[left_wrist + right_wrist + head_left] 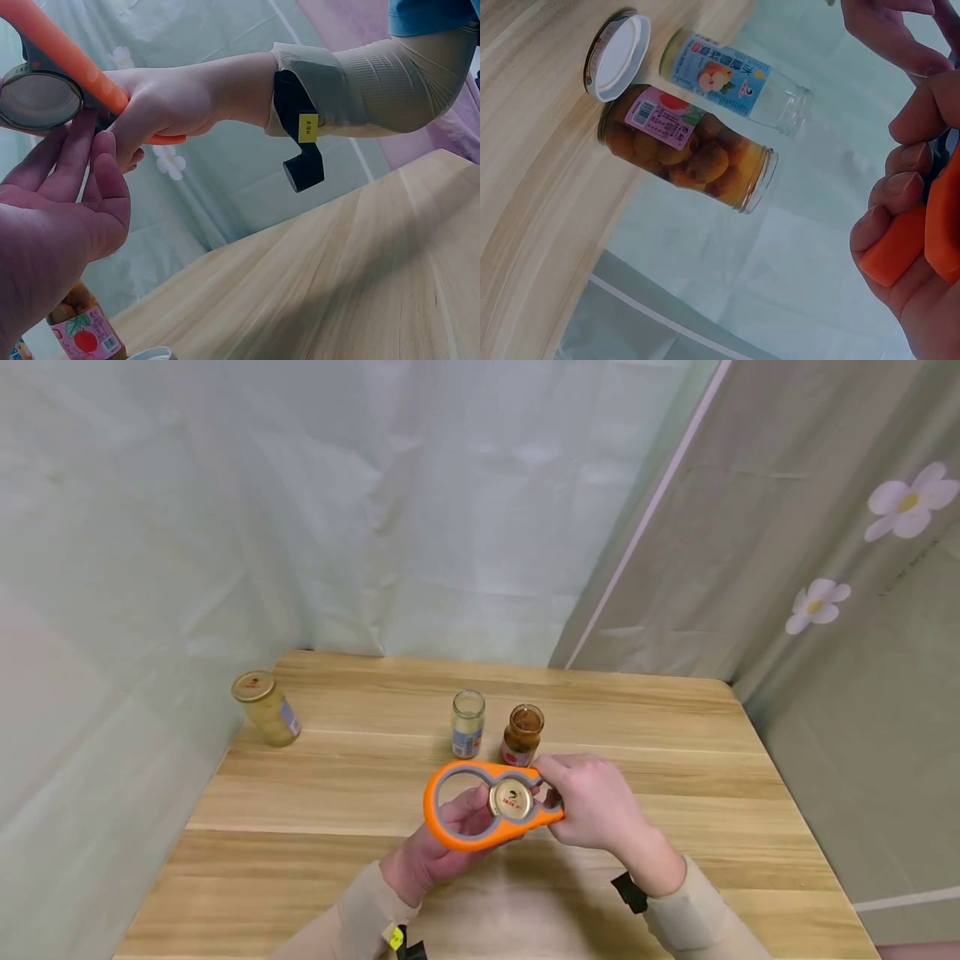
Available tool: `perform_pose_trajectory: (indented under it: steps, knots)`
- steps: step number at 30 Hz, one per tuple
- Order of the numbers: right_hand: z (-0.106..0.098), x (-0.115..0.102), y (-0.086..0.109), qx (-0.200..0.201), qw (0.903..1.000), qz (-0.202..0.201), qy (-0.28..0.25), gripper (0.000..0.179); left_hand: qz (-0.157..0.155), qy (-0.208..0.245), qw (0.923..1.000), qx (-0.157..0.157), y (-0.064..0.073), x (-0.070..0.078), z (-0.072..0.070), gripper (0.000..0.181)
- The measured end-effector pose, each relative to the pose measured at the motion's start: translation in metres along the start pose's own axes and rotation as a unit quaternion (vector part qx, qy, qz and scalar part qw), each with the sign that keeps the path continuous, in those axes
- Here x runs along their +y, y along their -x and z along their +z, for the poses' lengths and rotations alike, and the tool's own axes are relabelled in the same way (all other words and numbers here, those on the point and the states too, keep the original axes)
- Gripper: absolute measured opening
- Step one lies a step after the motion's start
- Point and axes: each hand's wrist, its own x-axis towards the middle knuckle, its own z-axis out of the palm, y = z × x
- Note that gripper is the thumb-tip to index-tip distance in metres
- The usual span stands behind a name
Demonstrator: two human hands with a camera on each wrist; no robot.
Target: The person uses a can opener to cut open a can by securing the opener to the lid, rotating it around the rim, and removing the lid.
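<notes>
My right hand (596,802) grips the handle end of an orange and grey jar opener (459,842), its fingers curled around the orange arms (896,251). A gold jar lid (512,798) sits in the smaller opening of the opener, and its underside (41,100) shows in the left wrist view. From the left, my left hand (442,847) pinches the lid's edge, thumb through the large ring and other fingers below. Beyond the hands stand an open jar of brown fruit (697,154) with a pink label and an open, blue-labelled glass jar (468,727).
A lidded jar of pale fruit (270,710) stands at the table's far left. Beside the brown fruit jar lies another lid (622,56), white inside facing up. The wooden table (337,793) backs onto hanging pale sheets (450,527).
</notes>
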Motion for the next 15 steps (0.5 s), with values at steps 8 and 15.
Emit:
perform_pose_trajectory:
  steps: [8,15]
  knots:
    - [0.0011,-0.0011,0.0002,0.003,1.0000,-0.006,0.001,0.033,0.001,0.012,0.9999,0.000,0.0001,-0.0011,-0.0017,0.040]
    - [0.0015,-0.0018,-0.0001,0.002,1.0000,-0.003,0.002,0.034,0.005,-0.010,0.9999,0.011,-0.0006,-0.0018,-0.0025,0.040]
